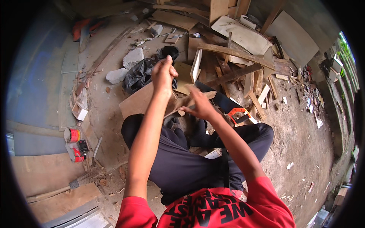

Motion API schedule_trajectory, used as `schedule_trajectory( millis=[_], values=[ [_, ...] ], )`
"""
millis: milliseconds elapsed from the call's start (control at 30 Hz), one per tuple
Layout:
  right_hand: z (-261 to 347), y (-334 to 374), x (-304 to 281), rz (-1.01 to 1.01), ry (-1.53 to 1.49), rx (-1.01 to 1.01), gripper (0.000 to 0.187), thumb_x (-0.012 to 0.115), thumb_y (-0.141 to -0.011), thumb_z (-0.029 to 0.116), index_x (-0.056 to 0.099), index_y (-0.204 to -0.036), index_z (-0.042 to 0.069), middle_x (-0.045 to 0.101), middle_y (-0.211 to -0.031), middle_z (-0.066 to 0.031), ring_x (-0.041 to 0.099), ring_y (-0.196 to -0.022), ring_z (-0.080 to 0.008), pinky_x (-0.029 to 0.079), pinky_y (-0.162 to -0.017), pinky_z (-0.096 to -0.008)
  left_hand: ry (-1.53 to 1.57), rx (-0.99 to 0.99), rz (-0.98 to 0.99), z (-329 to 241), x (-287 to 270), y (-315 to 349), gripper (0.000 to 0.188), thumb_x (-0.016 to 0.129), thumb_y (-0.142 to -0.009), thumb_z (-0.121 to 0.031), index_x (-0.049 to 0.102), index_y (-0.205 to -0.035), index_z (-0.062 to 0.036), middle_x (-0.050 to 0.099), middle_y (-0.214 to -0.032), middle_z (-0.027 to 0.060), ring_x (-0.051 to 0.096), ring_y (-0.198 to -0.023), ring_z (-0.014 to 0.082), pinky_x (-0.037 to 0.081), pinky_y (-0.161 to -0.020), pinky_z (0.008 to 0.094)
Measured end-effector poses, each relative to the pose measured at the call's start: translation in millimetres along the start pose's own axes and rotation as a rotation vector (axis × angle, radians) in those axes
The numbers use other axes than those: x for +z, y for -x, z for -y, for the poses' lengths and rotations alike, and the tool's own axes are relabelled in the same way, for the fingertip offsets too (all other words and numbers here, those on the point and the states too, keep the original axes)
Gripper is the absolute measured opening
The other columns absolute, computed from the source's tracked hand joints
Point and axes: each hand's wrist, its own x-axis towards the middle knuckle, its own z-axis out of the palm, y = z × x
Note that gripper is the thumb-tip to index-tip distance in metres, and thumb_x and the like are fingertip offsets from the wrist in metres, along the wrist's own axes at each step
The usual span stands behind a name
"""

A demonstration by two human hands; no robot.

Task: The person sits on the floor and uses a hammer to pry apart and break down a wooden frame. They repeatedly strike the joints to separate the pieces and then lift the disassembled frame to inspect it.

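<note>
My left hand (163, 78) is raised in front of me, its fingers curled closed with the thumb upward; whatever it may hold is hidden. Lower and to the right, my right hand (199, 104) is smeared by motion, its thumb beside a short wooden piece (210, 95). Whether the fingers grip that wood cannot be made out. A brown board (133, 100) lies beyond my left knee. By my right knee rests a handsaw (237, 114) with an orange handle and a dark blade.
Planks and offcuts (235, 76) pile up ahead. A black plastic bag (138, 78) sits beside pale broken blocks (133, 57). Left of me stand cans (72, 135) and a broom (78, 181). Pale sheets (243, 34) lean at the back; scraps litter the dirt floor (292, 144).
</note>
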Motion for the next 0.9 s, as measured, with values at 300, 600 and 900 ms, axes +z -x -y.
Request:
schedule_trajectory(
  millis=[300,600,900],
  values=[
    [-102,112,58,0.11,0.129,0.539,0.037,0.07,-0.085,0.033,0.066,-0.106,0.003,0.066,-0.105,-0.0184,0.064,-0.099,-0.0381,0.051,-0.085,-0.049,-1.454,0.227,0.555,81,-66,21,0.026,0.071,-0.087,-0.031,0.064,-0.09,-0.0064,0.066,-0.091,0.0136,0.065,-0.098,0.0335,0.049,-0.079,0.0463],
    [-223,158,-45,-0.126,0.739,0.704,0.029,0.055,-0.087,0.016,0.057,-0.111,0.0,0.061,-0.115,-0.0205,0.057,-0.114,-0.0367,0.045,-0.096,-0.0487,-1.613,0.223,0.836,135,-86,32,0.021,0.071,-0.082,-0.022,0.061,-0.093,-0.0071,0.061,-0.104,0.0118,0.057,-0.108,0.0333,0.046,-0.092,0.0468],
    [-251,164,-52,0.264,0.537,1.103,0.05,0.043,-0.099,0.042,0.067,-0.107,0.0,0.065,-0.121,-0.022,0.058,-0.12,-0.0389,0.035,-0.102,-0.0643,-1.673,-0.057,0.916,221,-77,68,0.053,0.07,-0.086,-0.022,0.047,-0.13,-0.0029,0.053,-0.133,0.0173,0.048,-0.13,0.0343,0.042,-0.108,0.0447]
  ],
)
